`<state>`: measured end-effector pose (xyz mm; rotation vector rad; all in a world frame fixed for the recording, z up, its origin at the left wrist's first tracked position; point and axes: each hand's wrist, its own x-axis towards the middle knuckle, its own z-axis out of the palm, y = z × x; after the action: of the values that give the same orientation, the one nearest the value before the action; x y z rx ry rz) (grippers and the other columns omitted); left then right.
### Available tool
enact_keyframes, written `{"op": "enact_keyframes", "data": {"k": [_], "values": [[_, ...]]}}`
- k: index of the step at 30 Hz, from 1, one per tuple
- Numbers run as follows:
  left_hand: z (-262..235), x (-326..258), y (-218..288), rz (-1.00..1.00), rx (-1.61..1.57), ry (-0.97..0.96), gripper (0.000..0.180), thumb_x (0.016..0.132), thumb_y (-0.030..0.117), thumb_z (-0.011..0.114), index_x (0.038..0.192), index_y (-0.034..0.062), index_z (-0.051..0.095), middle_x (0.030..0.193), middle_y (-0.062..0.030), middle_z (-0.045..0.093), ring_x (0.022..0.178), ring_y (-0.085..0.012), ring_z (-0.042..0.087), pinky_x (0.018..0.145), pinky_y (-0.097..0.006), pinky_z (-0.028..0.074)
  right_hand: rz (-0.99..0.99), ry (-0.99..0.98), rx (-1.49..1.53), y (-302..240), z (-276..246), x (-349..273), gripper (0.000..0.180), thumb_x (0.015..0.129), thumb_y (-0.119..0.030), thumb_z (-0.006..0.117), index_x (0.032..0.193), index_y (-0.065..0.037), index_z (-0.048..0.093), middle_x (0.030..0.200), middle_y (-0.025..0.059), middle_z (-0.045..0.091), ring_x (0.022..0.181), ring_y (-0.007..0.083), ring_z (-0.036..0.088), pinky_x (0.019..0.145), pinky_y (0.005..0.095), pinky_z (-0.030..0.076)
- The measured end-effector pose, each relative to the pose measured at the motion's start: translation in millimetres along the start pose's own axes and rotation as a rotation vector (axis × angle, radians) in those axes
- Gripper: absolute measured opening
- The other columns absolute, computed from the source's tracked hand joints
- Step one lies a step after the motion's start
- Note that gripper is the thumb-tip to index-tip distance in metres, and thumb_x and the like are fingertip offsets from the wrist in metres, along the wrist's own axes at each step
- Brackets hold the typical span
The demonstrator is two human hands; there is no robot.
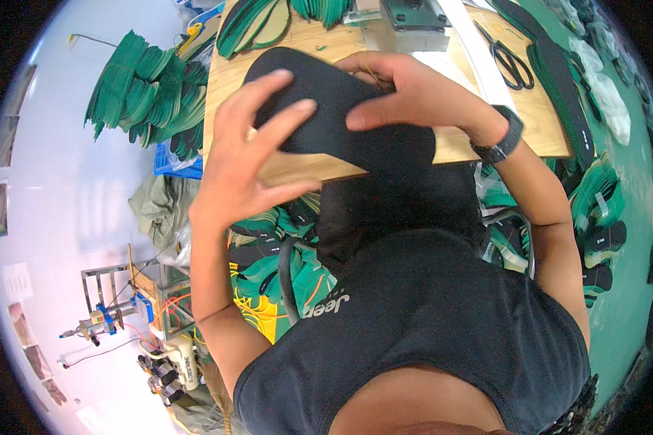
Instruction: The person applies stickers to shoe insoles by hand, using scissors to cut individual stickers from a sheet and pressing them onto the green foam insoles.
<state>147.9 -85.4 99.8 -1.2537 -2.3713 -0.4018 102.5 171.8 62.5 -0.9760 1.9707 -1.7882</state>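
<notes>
The insole (325,85) was over the desk (549,132), just left of the middle of its near edge. Its long axis ran slantwise, from far left to near right — the near end reached past the edge, where black met black clothing and the outline was lost. The right hand (403,90) was nearer its middle, gripping the far long side: thumb on the upper face, the other fingers beyond that side and partly hidden. The left hand (250,145) reached over the near left corner, fingers spread wide, two tips on or just above the far-left end; blur left contact unclear. Its thumb stood apart, by the near edge.

Wood showed right of the insole, toward the near right corner. Farther off were a white strip (486,61) slanting down the right part, a green stack (254,27) at the far left corner, a metal block (413,18) at the far edge — and scissors (514,67) near the right edge.
</notes>
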Motion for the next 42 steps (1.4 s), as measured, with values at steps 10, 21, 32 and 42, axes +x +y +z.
{"op": "enact_keyframes", "data": {"k": [10,21,32,42], "values": [[51,-35,-62,-0.277,-0.269,-0.145,0.113,0.051,0.034,0.087,0.146,0.0105,0.031,0.148,-0.0177,0.033,0.138,-0.0356,0.027,0.114,-0.046,0.019,-0.165,-0.156,-1.011,15,2,-17,0.079,0.067,-0.020,0.079,0.131,0.005,0.039,0.101,0.0226,0.058,0.095,0.0394,0.057,0.081,0.0438,0.045],[74,-30,-31,-0.339,-0.257,0.022,0.078,0.058,0.021,0.085,0.128,0.0066,0.054,0.110,-0.0147,0.060,0.099,-0.0314,0.059,0.087,-0.038,0.046,-0.152,0.081,-1.028,30,-1,-43,0.099,0.057,-0.035,0.085,0.136,0.001,0.038,0.129,0.0209,0.046,0.118,0.0372,0.045,0.101,0.0429,0.035],[95,-57,-38,-0.553,-0.514,0.178,0.065,0.058,0.013,0.084,0.117,0.0005,0.059,0.108,-0.0145,0.062,0.099,-0.0241,0.060,0.088,-0.034,0.046,-0.096,0.353,-0.831,57,-35,-67,0.060,0.062,-0.014,0.084,0.114,-0.004,0.057,0.102,0.0136,0.059,0.095,0.0309,0.058,0.083,0.0348,0.047],[96,-48,-33,-0.447,-0.274,0.215,0.079,0.054,0.018,0.087,0.124,0.0010,0.055,0.115,-0.0162,0.056,0.106,-0.0318,0.055,0.093,-0.038,0.043,-0.043,0.448,-0.636,77,-25,-80,0.070,0.062,-0.023,0.087,0.119,-0.002,0.052,0.105,0.0142,0.057,0.094,0.0309,0.058,0.082,0.0338,0.048]]}}
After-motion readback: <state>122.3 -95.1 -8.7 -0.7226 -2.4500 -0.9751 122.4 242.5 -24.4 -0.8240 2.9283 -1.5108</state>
